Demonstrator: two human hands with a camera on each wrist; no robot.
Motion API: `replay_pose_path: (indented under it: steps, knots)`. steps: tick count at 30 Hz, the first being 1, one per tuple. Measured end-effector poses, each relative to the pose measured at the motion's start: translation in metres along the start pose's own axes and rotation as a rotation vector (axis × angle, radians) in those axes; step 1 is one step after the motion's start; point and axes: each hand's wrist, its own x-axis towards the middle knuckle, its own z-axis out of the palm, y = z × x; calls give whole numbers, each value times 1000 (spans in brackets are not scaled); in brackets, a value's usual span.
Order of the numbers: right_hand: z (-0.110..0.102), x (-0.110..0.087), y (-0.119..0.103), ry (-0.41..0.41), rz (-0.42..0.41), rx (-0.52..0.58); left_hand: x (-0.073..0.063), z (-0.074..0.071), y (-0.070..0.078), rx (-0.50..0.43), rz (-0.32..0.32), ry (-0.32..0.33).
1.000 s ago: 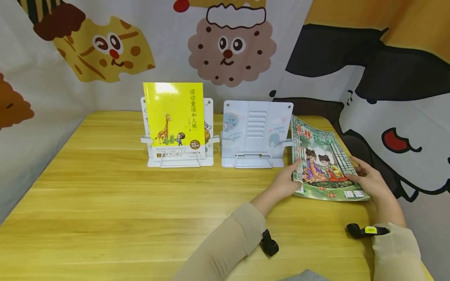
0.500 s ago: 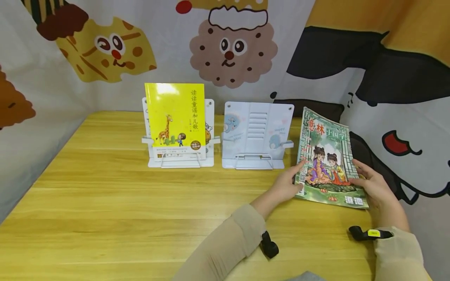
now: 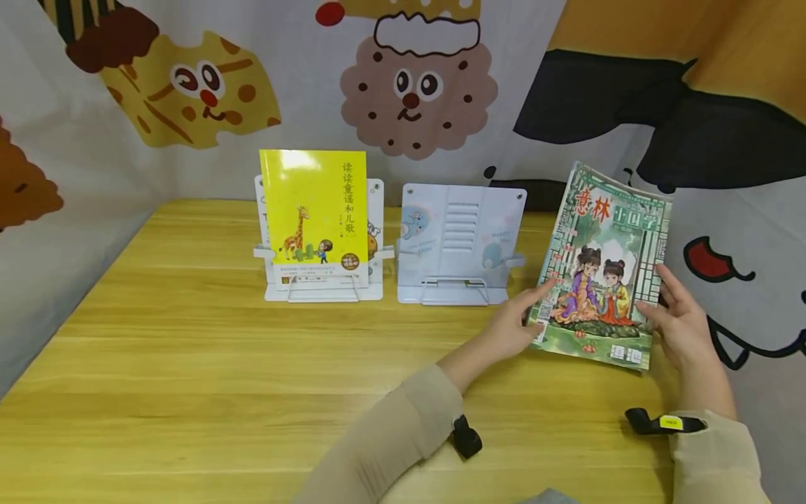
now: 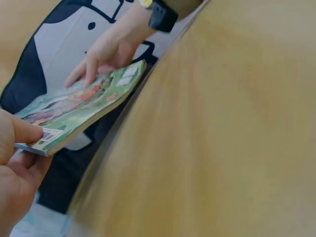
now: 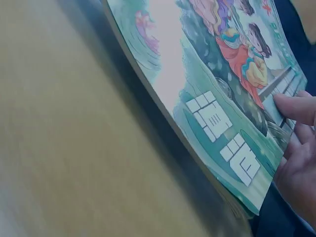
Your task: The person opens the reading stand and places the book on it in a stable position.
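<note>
Both hands hold a green magazine [image 3: 598,280] with two cartoon figures on its cover, raised off the table at the right and tilted with its top edge up. My left hand [image 3: 513,325] pinches the magazine's lower left edge, thumb on the cover and fingers beneath, as the left wrist view shows. My right hand [image 3: 683,325] grips the right edge, its thumb [image 5: 296,107] on the cover and its other fingers mostly behind. Left of the magazine stands a pale bookstand [image 3: 462,241] with a blue cartoon print and no book on it.
A yellow book [image 3: 315,210] with a giraffe leans on a second white bookstand [image 3: 374,280] farther left. Both stands are near the back of the wooden table [image 3: 220,399]. Behind them hangs a curtain [image 3: 302,70] with cartoon prints, which also runs along the right side.
The magazine has been lifted and tilted more upright, its top edge rising and shifting right. Both hands keep hold of its edges. The stands and the yellow book stay put.
</note>
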Motion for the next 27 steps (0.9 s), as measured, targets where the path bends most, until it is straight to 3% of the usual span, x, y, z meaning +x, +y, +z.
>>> replay_pose_path:
  steps: [4, 9, 17, 21, 27]
  knots:
    - [16, 0, -18, 43, -80, 11, -1, -20, 6, 62, 49, 16]
    - [39, -3, -41, 103, -130, 53, -3, -49, 15, 110, 54, 36]
    - [78, -8, -68, 165, -302, 151, -4, -95, 30, 99, 48, 69]
    - [96, -6, -80, 157, -385, 151, -3, -120, 43, 114, 70, 91]
    - [118, 8, -103, 92, -440, 105, -1, -157, 63, 153, 129, 120]
